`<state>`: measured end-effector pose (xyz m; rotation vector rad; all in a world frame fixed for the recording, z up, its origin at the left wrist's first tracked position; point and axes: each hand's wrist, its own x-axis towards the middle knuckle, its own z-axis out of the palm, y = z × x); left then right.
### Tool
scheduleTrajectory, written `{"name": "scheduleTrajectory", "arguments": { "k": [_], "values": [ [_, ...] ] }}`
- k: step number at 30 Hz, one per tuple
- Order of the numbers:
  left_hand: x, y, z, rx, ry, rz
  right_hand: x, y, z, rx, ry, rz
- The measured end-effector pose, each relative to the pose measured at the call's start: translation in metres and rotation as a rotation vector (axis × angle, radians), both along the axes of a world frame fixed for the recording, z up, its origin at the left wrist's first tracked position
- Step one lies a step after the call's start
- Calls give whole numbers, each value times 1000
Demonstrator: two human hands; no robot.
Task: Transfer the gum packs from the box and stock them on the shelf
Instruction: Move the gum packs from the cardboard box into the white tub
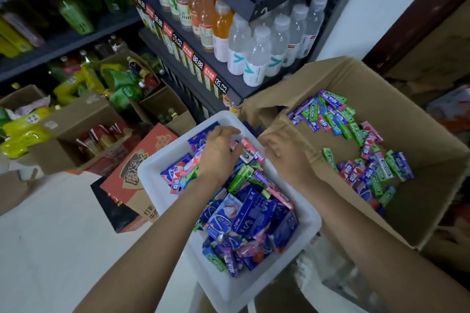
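A pink gum pack (250, 149) is held over the far corner of the white tray (162, 193), pinched by the curled fingers of the left hand (220, 151). Just beside that corner, the right hand (284, 153) is seen palm down above the near flap of the cardboard box (419, 211); its fingers are loosely bent, and whether anything is held in them cannot be told. The tray is filled with a jumble of gum packs (250, 213) in blue, purple, green and pink wrappers, some as slim sticks and some as wider flat packs. To the right of the tray, touching or nearly touching it, the open cardboard box is set, and loose gum sticks (368, 160) are scattered across its floor in two loose clusters. Beyond the tray, a dark shelf (244, 89) is stocked with clear water bottles (256, 58) and orange drink bottles (221, 30), with price tags (221, 85) fixed along its edge. To the left of the tray, a red printed carton (134, 178) lies on the pale floor, and further left more open cartons of packaged goods (76, 134) are stacked.
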<state>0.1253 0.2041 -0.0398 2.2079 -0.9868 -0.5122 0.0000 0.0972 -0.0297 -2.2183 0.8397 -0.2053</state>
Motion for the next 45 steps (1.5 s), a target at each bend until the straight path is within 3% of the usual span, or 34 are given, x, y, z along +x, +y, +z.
{"name": "scheduleTrajectory", "arguments": {
  "k": [3, 9, 13, 18, 24, 28, 32, 36, 40, 45],
  "values": [
    [-24, -36, 16, -110, 44, -62, -26, -31, 16, 27, -126, -137],
    [-83, -133, 29, -197, 19, -181, -90, -120, 22, -23, -88, -295],
    [-119, -202, 15, -17, 58, -133, -118, -187, 5, -23, 39, -268],
    [-121, -258, -33, 270, 72, 7, -120, -249, -22, 79, 130, -84],
    [-120, -277, -66, 391, 46, 187, -93, -278, -66, 132, 218, 99],
    [-123, -277, -73, 403, -72, 250, -83, -285, -87, 45, 308, 55],
    [-120, -277, -76, 389, -79, 291, -79, -285, -99, -71, 370, 57],
    [-116, -277, -79, 325, -76, 328, -70, -280, -99, -7, 276, -63],
    [-110, -278, -76, 176, 190, 444, -52, -280, -99, 127, 155, -170],
    [-104, -279, -77, 76, 518, 563, -35, -288, -100, 103, 284, -161]
  ]
}}
